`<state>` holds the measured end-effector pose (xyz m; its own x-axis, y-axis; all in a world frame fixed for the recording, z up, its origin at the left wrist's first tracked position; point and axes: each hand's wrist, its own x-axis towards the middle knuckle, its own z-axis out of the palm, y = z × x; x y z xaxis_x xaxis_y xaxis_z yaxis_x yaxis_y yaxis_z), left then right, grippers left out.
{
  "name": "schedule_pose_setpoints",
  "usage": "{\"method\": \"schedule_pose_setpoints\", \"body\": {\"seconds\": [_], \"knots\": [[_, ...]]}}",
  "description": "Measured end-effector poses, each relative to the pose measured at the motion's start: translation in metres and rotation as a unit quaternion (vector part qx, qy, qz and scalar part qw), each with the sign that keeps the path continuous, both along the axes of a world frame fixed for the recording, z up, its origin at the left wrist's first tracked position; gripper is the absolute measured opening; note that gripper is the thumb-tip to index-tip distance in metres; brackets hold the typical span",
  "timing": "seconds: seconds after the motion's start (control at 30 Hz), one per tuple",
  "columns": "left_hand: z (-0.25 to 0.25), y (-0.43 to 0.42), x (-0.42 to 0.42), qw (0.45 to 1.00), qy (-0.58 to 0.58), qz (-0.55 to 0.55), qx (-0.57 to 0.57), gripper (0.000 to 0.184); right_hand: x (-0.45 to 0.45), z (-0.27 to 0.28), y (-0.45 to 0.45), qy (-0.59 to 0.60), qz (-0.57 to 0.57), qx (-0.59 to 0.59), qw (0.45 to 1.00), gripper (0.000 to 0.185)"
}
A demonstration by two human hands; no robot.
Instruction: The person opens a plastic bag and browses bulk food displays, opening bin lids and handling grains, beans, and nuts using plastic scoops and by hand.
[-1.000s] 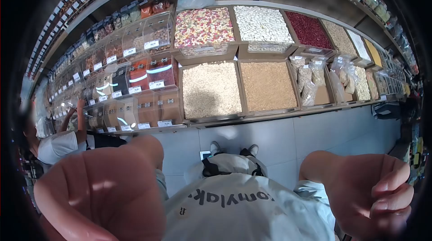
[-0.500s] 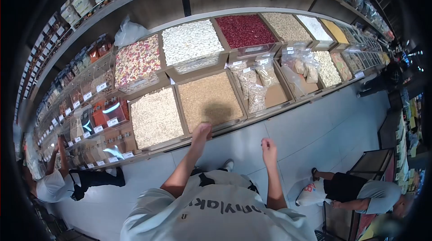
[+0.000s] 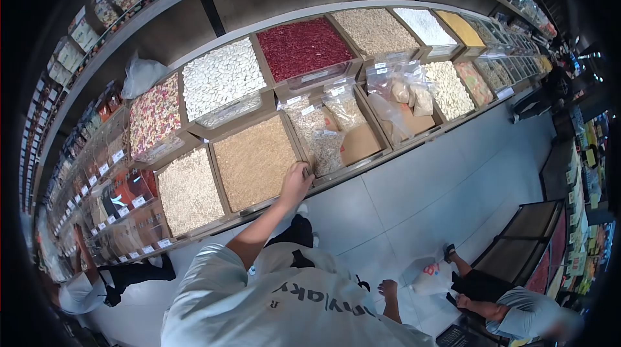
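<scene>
Facing, at the far left, a person in a light shirt and dark trousers (image 3: 77,292) beside labelled, clear-lidded bins (image 3: 129,186). Seeing, next, a clear plastic bag (image 3: 142,75) behind a bin of pink, yellow and white pieces (image 3: 155,117), and in front of those pieces a bin of pale flakes (image 3: 187,191). Looking on rightward to a bin of white beans (image 3: 223,81), set behind a bin of golden-brown grain (image 3: 255,162). Reaching with the left hand (image 3: 298,182) to the front right corner of the golden-brown grain bin, bending the fingers close by the divider, but not showing clearly whether gripping or touching anything. Viewing, just right of that hand, sealed bags of grain (image 3: 325,128) inside a partly filled compartment, with a bin of dark-red beans (image 3: 301,49) behind. Lowering the right hand (image 3: 388,290) well apart from the tabletop (image 3: 359,169), curling its fingers loosely, too small in view for telling whether holding anything. Noticing, farther right, bags of pale brown lumps (image 3: 414,96), and, at lower right, another person (image 3: 517,311) near a white bag with red print (image 3: 432,280).
</scene>
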<state>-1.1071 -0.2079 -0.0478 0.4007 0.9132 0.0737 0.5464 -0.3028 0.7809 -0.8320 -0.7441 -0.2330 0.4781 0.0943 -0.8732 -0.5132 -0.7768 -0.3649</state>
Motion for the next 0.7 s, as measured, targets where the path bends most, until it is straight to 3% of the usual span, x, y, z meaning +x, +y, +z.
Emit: {"method": "schedule_pose_setpoints", "body": {"seconds": [0.03,0.1,0.13,0.2,0.33,0.43,0.47,0.57,0.63,0.7], "knots": [[0.001,0.021,0.016,1.0,0.001,-0.001,-0.002,0.038,0.011,0.005,0.023,-0.019,-0.017,0.016,1.0,0.017],[-0.001,0.059,0.044,0.99,0.058,-0.042,0.123,0.04,0.021,0.016,0.071,-0.031,0.025,0.039,0.998,0.018],[-0.002,0.076,0.058,0.99,0.057,-0.042,0.123,0.04,0.027,0.012,0.094,-0.018,0.044,0.057,0.997,0.023],[-0.005,0.106,0.081,0.973,0.199,-0.052,0.109,0.042,0.032,0.019,0.153,-0.039,0.116,0.06,0.991,0.026],[-0.033,0.147,0.115,0.957,0.218,-0.098,0.166,0.039,0.032,0.043,0.249,-0.07,0.221,0.142,0.962,0.026],[-0.039,0.155,0.126,0.944,0.27,-0.142,0.127,0.035,0.037,0.059,0.303,-0.056,0.254,0.17,0.951,0.027],[-0.041,0.151,0.131,0.946,0.261,-0.096,0.168,0.029,0.042,0.058,0.317,-0.058,0.261,0.169,0.949,0.027],[-0.059,0.151,0.131,0.948,0.271,-0.096,0.136,0.023,0.052,0.062,0.35,-0.203,0.47,0.123,0.85,0.03],[-0.05,0.149,0.121,0.955,0.26,-0.089,0.111,0.017,0.06,0.064,0.369,-0.216,0.512,0.138,0.82,0.031],[-0.047,0.145,0.11,0.972,0.222,-0.079,0.011,0.017,0.067,0.065,0.388,-0.207,0.521,0.142,0.816,0.031]]}}
